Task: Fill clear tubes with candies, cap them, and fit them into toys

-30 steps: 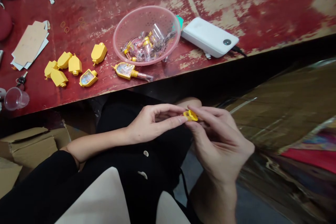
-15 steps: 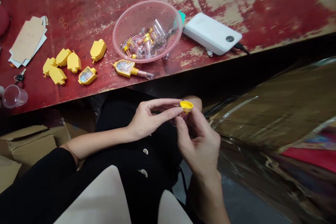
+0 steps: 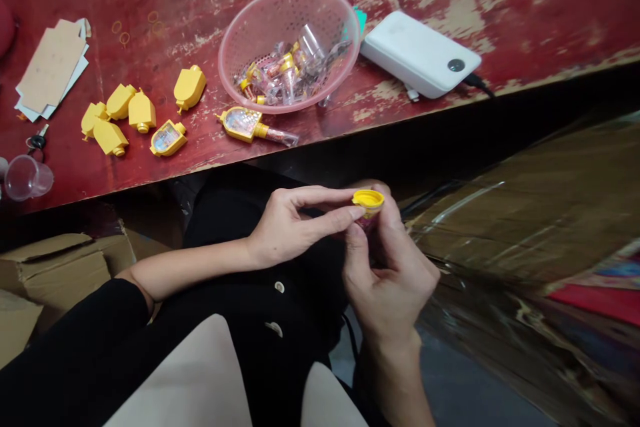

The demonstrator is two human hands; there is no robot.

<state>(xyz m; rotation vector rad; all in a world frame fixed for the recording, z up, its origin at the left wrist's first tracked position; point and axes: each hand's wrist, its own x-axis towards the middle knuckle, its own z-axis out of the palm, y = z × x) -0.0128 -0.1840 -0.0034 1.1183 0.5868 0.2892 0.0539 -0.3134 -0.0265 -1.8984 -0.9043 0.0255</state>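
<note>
Your left hand [image 3: 287, 227] grips the yellow cap [image 3: 369, 199] from the left, thumb on the near side and finger on the far side. Your right hand [image 3: 387, 280] grips the pink part [image 3: 367, 219] just under it, from the right. So the cap sits up high between your two sets of fingertips, open side up, and both hands touch the piece, so neither is nearer. You can't tell how far the pink part goes down, as your fingers hide it. Farther out, on the red table [image 3: 165, 73], the basket [image 3: 225, 70] holds small packs, with yellow cases [image 3: 190, 88] to its left.
</note>
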